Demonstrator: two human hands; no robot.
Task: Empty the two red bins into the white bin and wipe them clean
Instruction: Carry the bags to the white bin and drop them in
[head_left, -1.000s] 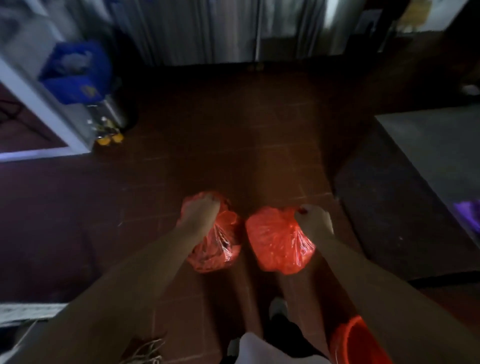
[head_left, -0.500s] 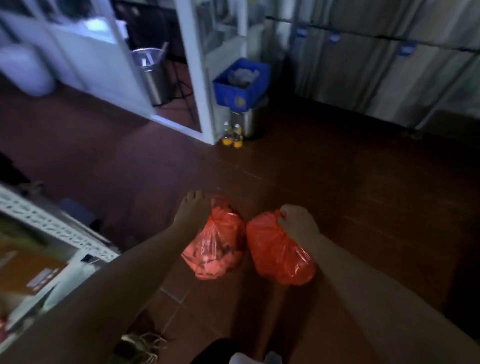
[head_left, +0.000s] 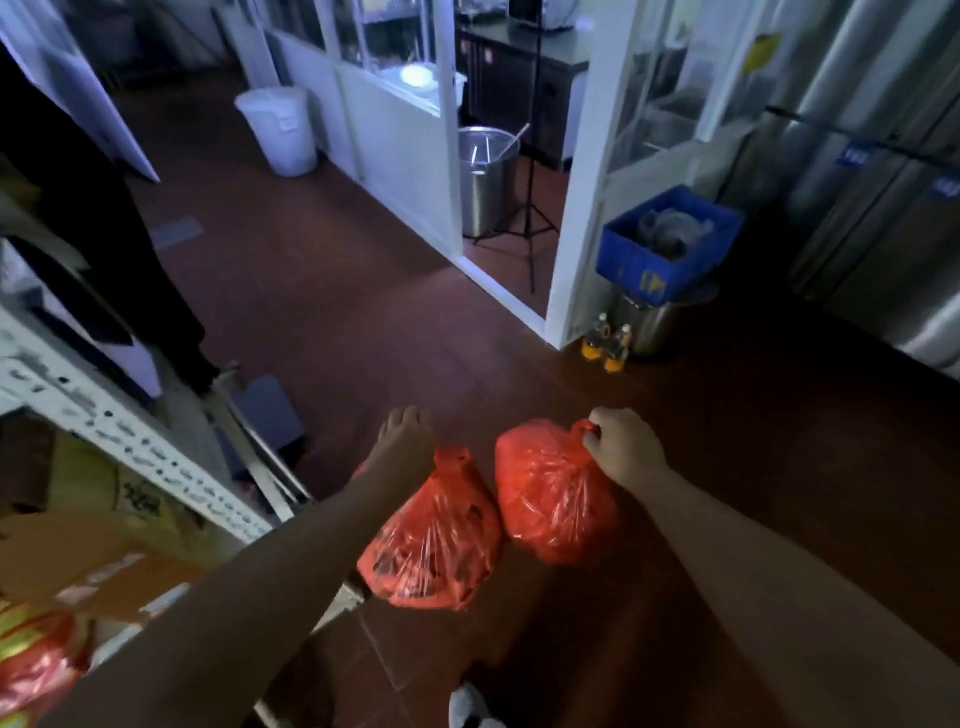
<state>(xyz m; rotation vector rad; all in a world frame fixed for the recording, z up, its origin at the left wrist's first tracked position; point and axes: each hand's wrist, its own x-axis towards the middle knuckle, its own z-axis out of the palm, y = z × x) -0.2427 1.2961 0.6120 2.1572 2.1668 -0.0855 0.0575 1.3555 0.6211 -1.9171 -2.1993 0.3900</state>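
Observation:
Two full red plastic bags hang above the brown tiled floor, side by side and almost touching. My left hand (head_left: 402, 441) is shut on the gathered top of the left red bag (head_left: 434, 540), which shows dark contents through the plastic. My right hand (head_left: 623, 447) grips the knotted top of the right red bag (head_left: 553, 499). A tall white bin (head_left: 280, 130) with a white liner stands far off at the upper left, beside a white partition. No red bin is in view.
A white perforated shelf (head_left: 119, 431) with cardboard boxes runs along my left. A steel pot (head_left: 485, 179) and a tripod stand in the doorway ahead. A blue crate (head_left: 665, 244) sits on a steel container, with two orange bottles (head_left: 605, 345) at its foot. Steel cabinets line the right.
The view has swung left and lifted: the doorway, the white bin and the shelf have come into sight, and the red bin at the lower right has gone. Both hands still carry the bags.

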